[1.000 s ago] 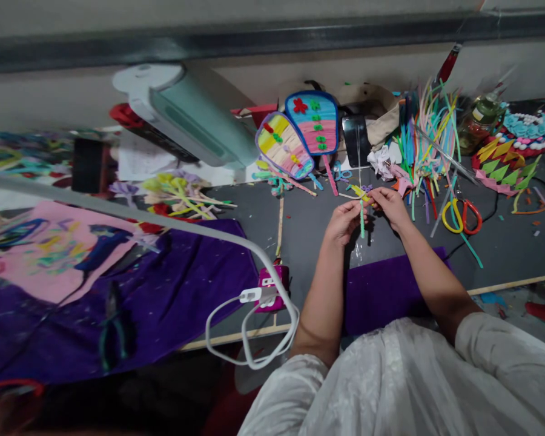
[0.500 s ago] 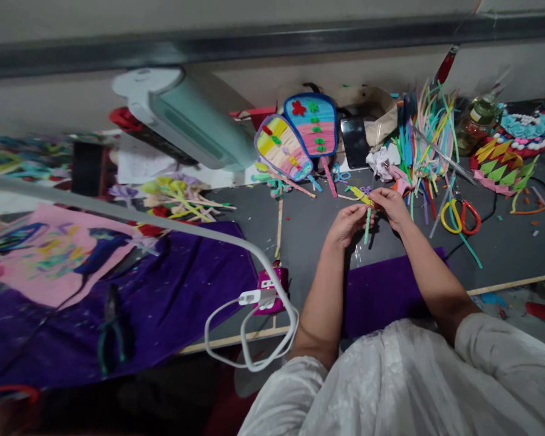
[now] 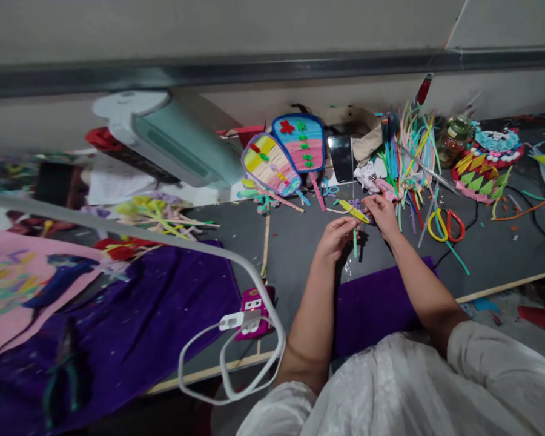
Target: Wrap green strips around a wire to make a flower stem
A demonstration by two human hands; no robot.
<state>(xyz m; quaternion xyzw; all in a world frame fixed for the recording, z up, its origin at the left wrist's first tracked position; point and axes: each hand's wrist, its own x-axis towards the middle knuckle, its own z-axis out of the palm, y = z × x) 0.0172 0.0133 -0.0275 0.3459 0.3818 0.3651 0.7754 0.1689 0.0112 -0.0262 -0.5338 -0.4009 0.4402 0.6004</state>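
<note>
My left hand [image 3: 337,239] is closed in a pinch on a mint-green pipe cleaner [image 3: 355,243], whose short fuzzy end hangs below the fingertips. To its right, my right hand [image 3: 382,217] has thumb and fingers pressed together; what they hold, if anything, is too small to make out. The fingertips of both hands are a little apart. A slim yellow object [image 3: 355,211] lies slantwise on the grey table [image 3: 300,254] just beyond them, close to the right fingers. Small purple pieces [image 3: 354,202] are behind it.
Yellow-and-red-handled scissors [image 3: 445,225] and a bundle of pipe cleaners [image 3: 418,154] are at right. Two fan-shaped crafts [image 3: 302,142] lean behind, beside a phone [image 3: 341,158]. Pliers [image 3: 66,375] lie on purple cloth [image 3: 177,297]. A white cable [image 3: 254,266] arches from a pink socket box [image 3: 257,312].
The view has shifted, so the table appears lower and further left. My right hand has drawn slightly away from my left, up and to the right. The left keeps its pinch on the pipe cleaner.
</note>
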